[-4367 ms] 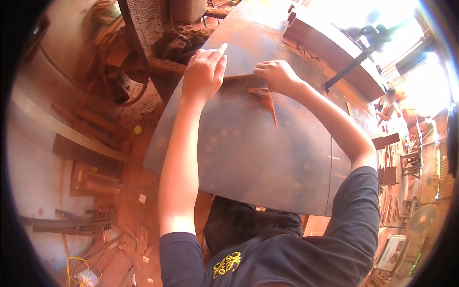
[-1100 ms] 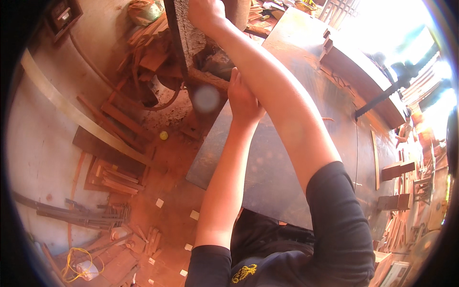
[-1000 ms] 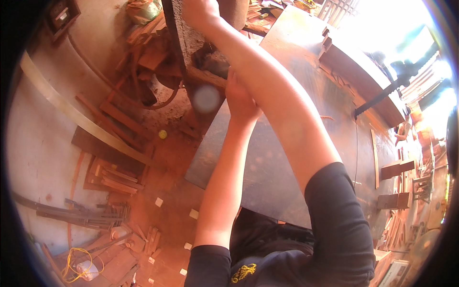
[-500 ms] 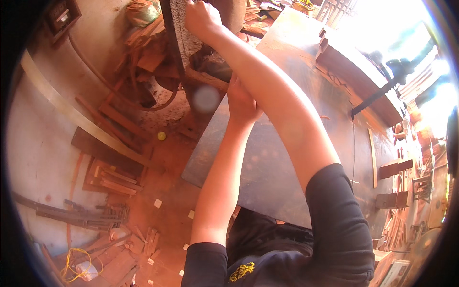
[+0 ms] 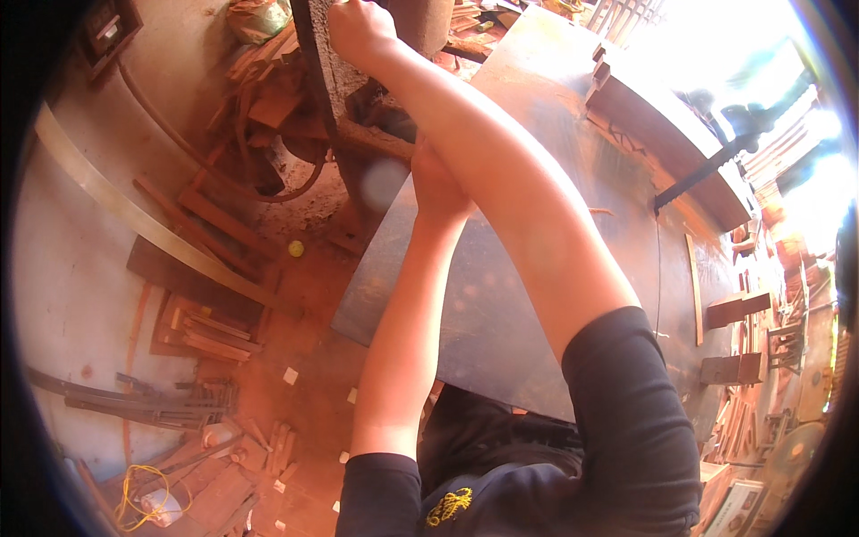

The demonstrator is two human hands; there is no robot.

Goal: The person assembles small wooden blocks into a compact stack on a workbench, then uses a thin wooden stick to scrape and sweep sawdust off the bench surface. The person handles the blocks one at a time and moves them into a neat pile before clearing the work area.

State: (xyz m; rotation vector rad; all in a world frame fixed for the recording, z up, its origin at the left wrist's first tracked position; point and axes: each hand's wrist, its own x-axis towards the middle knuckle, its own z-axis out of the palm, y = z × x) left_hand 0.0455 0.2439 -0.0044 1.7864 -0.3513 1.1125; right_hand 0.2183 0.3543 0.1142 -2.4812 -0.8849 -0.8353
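Observation:
My right hand (image 5: 360, 32) is curled into a fist against the top of a rough grey machine column (image 5: 324, 82) at the upper left. Anything it may be gripping there is hidden. My right forearm stretches diagonally across the grey metal machine table (image 5: 501, 322). My left hand (image 5: 436, 186) lies at the table's far left edge, next to the column's base. Its fingers are hidden behind my right forearm, so I cannot tell what it touches. I wear a dark short-sleeved shirt.
The reddish, sawdust-covered floor at left holds wood offcuts (image 5: 201, 327), a long pale strip (image 5: 134, 215), a small yellow ball (image 5: 295, 248) and yellow cord (image 5: 143, 497). A raised fence (image 5: 662, 143) runs along the table's far side. Wood pieces (image 5: 734, 309) lie at right.
Four seconds ago both hands pressed flat on the table around a small wood piece. Since then my right hand has reached up to the column. In the last second it has barely moved.

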